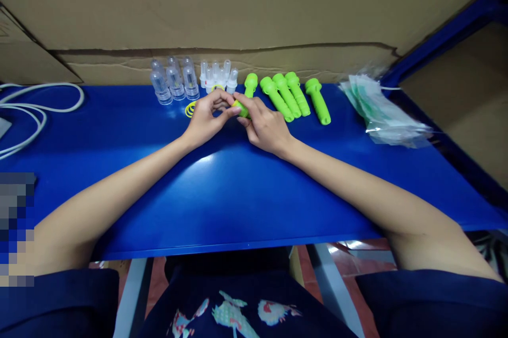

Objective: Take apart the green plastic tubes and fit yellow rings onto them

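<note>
My left hand [207,117] and my right hand [263,125] meet near the back of the blue table [222,190]. Both pinch the near end of a green plastic handle-shaped piece [246,96] that lies pointing away from me. My left thumb and fingers are closed on its tip, and my right fingers press it from the other side. Yellow rings [190,109] lie just left of my left hand. Several more green pieces [296,96] lie in a row to the right.
Clear plastic caps [173,83] and small white-and-clear parts [217,76] stand at the back by the cardboard wall [238,5]. White cables [35,110] lie at far left. A stack of plastic bags [383,113] rests at right.
</note>
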Demonstrator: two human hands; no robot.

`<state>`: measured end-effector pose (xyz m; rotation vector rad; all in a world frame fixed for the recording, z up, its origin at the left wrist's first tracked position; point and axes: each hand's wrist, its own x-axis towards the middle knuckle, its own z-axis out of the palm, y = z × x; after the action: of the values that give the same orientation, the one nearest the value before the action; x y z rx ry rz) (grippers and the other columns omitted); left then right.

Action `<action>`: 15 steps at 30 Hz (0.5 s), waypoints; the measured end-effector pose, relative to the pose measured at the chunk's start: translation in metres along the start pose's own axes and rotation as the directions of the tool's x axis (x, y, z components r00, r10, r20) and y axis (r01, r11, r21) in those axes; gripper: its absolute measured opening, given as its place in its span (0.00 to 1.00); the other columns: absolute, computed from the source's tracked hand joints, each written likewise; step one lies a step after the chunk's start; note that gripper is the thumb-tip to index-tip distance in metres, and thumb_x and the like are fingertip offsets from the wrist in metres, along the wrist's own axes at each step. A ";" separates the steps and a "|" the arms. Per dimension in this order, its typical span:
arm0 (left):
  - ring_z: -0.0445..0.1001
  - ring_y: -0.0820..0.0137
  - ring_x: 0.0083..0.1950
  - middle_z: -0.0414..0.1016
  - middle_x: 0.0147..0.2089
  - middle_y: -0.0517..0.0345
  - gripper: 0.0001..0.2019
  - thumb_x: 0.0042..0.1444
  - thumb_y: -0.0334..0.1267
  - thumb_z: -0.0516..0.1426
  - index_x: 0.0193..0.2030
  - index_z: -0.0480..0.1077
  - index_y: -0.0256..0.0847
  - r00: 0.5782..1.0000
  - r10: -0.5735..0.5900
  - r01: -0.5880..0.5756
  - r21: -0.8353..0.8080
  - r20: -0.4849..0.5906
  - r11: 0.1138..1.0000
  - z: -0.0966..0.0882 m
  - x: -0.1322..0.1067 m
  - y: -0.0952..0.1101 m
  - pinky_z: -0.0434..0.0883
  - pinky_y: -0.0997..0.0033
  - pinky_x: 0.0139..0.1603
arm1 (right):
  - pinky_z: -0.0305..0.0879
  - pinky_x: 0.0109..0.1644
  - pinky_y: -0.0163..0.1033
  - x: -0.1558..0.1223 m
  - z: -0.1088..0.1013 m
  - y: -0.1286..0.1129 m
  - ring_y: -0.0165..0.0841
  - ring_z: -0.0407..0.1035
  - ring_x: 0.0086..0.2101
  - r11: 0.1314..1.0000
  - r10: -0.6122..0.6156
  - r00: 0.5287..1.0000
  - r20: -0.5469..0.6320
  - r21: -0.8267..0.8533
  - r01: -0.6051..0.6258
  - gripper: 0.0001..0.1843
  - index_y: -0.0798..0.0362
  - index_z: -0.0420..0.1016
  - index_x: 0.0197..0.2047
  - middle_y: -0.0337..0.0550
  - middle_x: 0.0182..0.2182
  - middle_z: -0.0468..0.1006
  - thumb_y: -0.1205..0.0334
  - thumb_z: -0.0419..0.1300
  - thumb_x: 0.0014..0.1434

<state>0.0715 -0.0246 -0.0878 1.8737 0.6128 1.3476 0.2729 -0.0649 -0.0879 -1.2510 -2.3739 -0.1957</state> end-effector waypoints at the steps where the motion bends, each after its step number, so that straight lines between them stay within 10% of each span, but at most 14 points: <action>1: 0.79 0.72 0.41 0.78 0.39 0.57 0.23 0.58 0.58 0.70 0.39 0.70 0.41 1.000 -0.002 0.002 0.000 0.003 1.000 0.000 0.000 0.000 0.76 0.71 0.44 | 0.80 0.45 0.46 0.000 -0.001 0.000 0.51 0.77 0.56 1.000 -0.001 1.000 0.001 -0.005 0.001 0.31 0.53 0.55 0.80 0.60 0.66 0.73 0.58 0.43 0.77; 15: 0.78 0.67 0.41 0.79 0.45 0.51 0.20 0.66 0.58 0.63 0.38 0.64 0.44 0.986 0.150 -0.162 0.225 0.069 0.961 0.000 0.001 0.000 0.75 0.64 0.45 | 0.80 0.43 0.46 0.000 -0.001 -0.004 0.49 0.79 0.52 1.000 0.017 1.000 -0.016 0.006 -0.017 0.29 0.54 0.60 0.76 0.60 0.64 0.75 0.61 0.48 0.74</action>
<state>0.0719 -0.0238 -0.0875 2.1756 0.6283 1.3710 0.2700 -0.0676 -0.0862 -1.2616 -2.3477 -0.1931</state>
